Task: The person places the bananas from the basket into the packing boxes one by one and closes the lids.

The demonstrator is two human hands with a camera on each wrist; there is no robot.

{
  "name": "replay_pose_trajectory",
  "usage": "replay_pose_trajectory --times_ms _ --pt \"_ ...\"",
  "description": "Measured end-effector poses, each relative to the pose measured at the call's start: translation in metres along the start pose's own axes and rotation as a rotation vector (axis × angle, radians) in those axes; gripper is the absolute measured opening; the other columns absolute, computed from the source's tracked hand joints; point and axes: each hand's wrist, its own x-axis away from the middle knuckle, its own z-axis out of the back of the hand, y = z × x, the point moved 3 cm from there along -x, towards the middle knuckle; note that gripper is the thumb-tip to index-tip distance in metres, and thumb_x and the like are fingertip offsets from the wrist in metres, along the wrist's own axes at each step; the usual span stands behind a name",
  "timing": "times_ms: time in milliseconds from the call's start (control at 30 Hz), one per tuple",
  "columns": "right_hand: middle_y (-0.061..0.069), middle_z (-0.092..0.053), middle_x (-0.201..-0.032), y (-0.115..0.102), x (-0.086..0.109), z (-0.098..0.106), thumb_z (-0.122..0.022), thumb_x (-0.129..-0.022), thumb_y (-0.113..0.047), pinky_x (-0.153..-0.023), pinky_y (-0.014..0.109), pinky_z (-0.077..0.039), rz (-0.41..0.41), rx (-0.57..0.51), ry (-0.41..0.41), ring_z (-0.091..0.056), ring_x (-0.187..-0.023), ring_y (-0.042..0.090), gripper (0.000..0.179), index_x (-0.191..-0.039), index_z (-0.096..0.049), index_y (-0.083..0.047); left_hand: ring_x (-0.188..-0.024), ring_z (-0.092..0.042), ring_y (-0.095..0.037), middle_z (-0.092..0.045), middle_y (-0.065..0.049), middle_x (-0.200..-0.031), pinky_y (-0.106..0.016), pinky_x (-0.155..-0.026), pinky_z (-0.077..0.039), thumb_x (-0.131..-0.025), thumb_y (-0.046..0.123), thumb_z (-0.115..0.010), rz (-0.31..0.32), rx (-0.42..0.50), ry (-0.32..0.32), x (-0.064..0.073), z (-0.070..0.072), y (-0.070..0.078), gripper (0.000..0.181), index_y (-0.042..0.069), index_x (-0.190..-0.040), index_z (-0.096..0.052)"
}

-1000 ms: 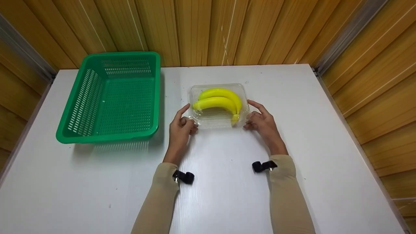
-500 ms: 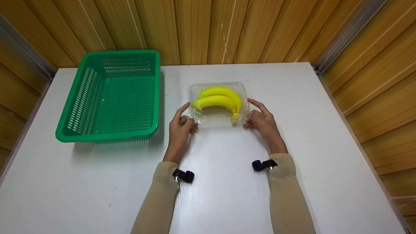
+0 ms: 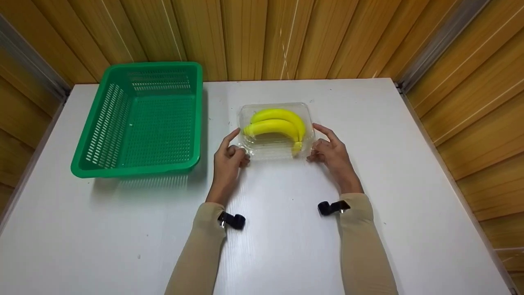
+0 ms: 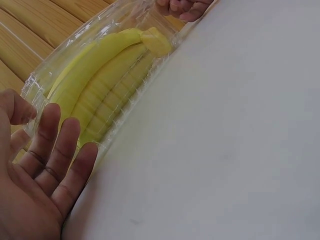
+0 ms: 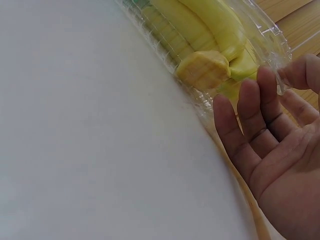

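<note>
A clear plastic clamshell box [image 3: 270, 152] lies on the white table with a bunch of yellow bananas [image 3: 274, 126] inside it. At its near left corner my left hand [image 3: 227, 159] pinches the rim between thumb and fingers, the index finger stretched along the side. My right hand [image 3: 330, 155] pinches the near right corner the same way, its index finger touching the right side. In the left wrist view the bananas [image 4: 100, 75] show through the ribbed plastic wall. The right wrist view shows the banana stem end [image 5: 205, 70] close to that corner.
A green perforated plastic basket [image 3: 159, 135] stands to the left of the box, with nothing in it. Wooden panel walls [image 3: 245, 41] rise behind the white table [image 3: 278, 246] and along both sides.
</note>
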Motion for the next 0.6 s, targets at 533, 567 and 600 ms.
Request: replay_pose_trajectory --times_ms 533,567,600 --pt "0.007 -0.059 -0.079 -0.0024 0.001 -0.0011 -0.055 -0.101 -0.001 -0.074 0.036 -0.063 0.02 0.011 0.0 -0.063 -0.072 0.021 0.057 -0.156 -0.053 -0.016 -0.075 -0.067 -0.025 -0.064 -0.013 -0.08 -0.03 -0.068 -0.057 -0.097 0.0 -0.057 -0.001 -0.013 0.005 -0.0006 0.001 0.0009 0.06 0.016 -0.155 -0.056" --pt "0.006 -0.058 -0.079 -0.0031 0.001 -0.0012 -0.055 -0.101 -0.001 -0.074 0.036 -0.063 0.019 0.017 -0.001 -0.063 -0.072 0.021 0.057 -0.156 -0.052 -0.016 -0.075 -0.067 -0.025 -0.064 -0.013 -0.08 -0.03 -0.068 -0.057 -0.096 0.0 -0.058 0.002 -0.008 0.002 -0.001 0.0012 0.001 0.061 0.016 -0.155 -0.056" --pt "0.006 -0.058 -0.079 -0.0037 0.0009 -0.0012 -0.055 -0.101 -0.001 -0.075 0.036 -0.063 0.017 0.024 -0.002 -0.063 -0.073 0.02 0.057 -0.157 -0.052 -0.016 -0.075 -0.067 -0.025 -0.064 -0.013 -0.08 -0.031 -0.068 -0.057 -0.096 0.0 -0.058 0.004 -0.006 -0.001 -0.0012 0.0016 0.0013 0.061 0.016 -0.155 -0.056"
